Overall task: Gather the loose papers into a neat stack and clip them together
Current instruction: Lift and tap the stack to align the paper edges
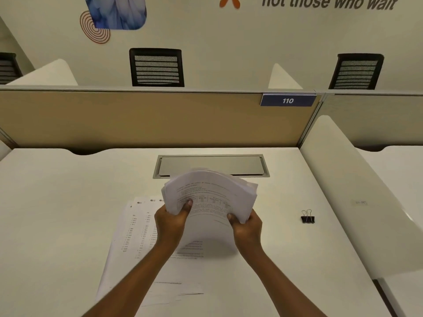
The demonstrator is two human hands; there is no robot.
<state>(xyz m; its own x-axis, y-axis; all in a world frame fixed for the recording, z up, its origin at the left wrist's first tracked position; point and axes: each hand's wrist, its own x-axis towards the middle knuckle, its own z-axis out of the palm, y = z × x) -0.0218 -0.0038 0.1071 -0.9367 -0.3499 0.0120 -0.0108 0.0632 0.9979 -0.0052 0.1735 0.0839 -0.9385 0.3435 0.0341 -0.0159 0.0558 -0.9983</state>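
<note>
Papers gathered above the table, clip not yet used

Both hands, left point(170, 221) and right point(247, 226), had a closed grip on the floppy, bowing sheaf point(212, 195); loose sheets point(135, 236) lay beneath, binder clip point(307, 218) well right. Hold the edges firmly; sheets looked slippery.

**Much of the paperwork unreadable or covered**

The print on the held stack point(210, 197) is too blurred to read. The fingers of the left hand point(170, 221) and right hand point(247, 227) lie hidden behind it. The loose sheets point(135, 234) on the desk point(57, 202) are partly covered by both forearms. The wall lettering point(329, 2) is cut off by the top edge.
</note>
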